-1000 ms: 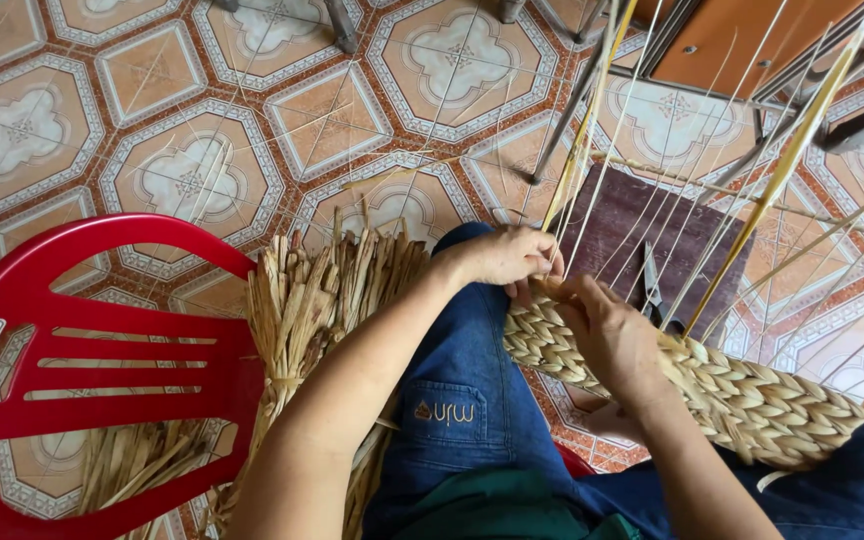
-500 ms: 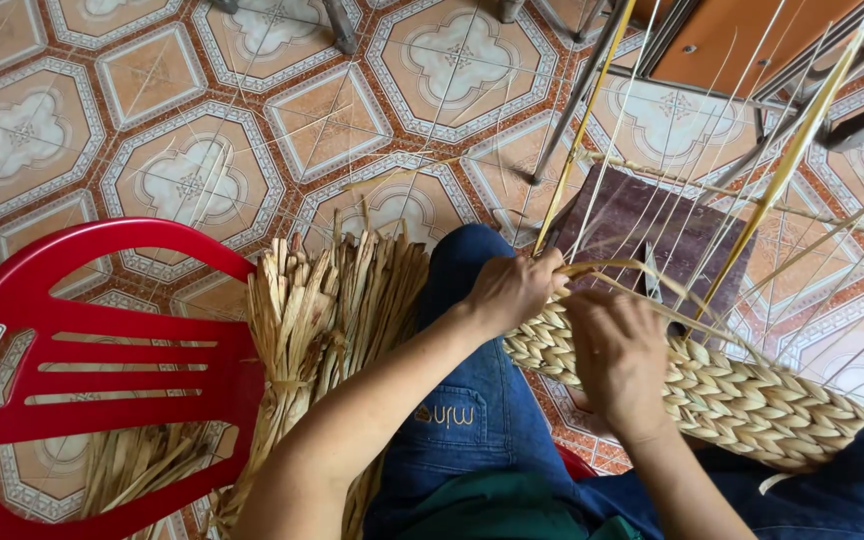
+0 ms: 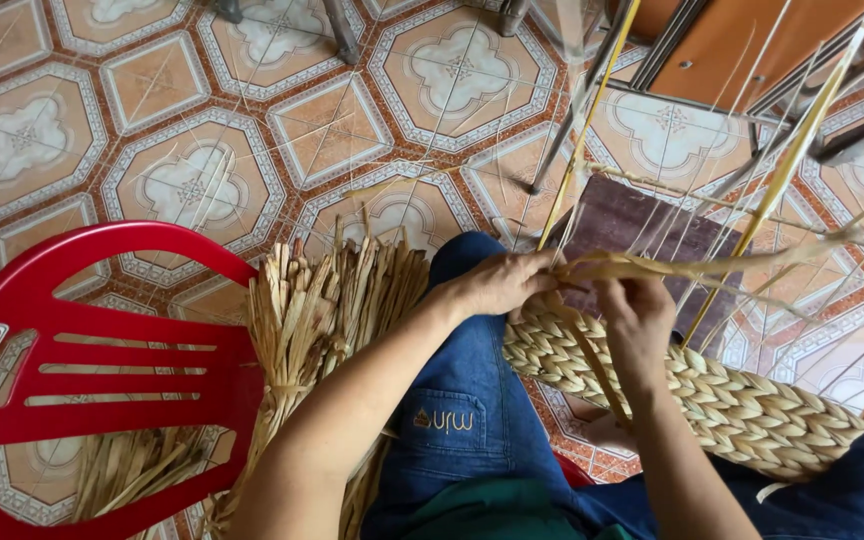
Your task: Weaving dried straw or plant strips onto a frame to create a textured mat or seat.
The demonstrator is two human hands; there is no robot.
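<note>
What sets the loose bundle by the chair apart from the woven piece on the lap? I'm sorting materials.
The loose bundle stands upright with separate, flat, ragged strands; the woven piece lies sideways, tightly braided in plump rows. The bundle is untouched; both hands, left and right, work at the woven piece. Both are pale tan dried fibre.

Soft even daylight, sharp, faint shadows

a home weaving spot: patterned floor tiles [image 3: 432, 70], red plastic chair [image 3: 102, 380], bundled dried reeds [image 3: 322, 310].
</note>
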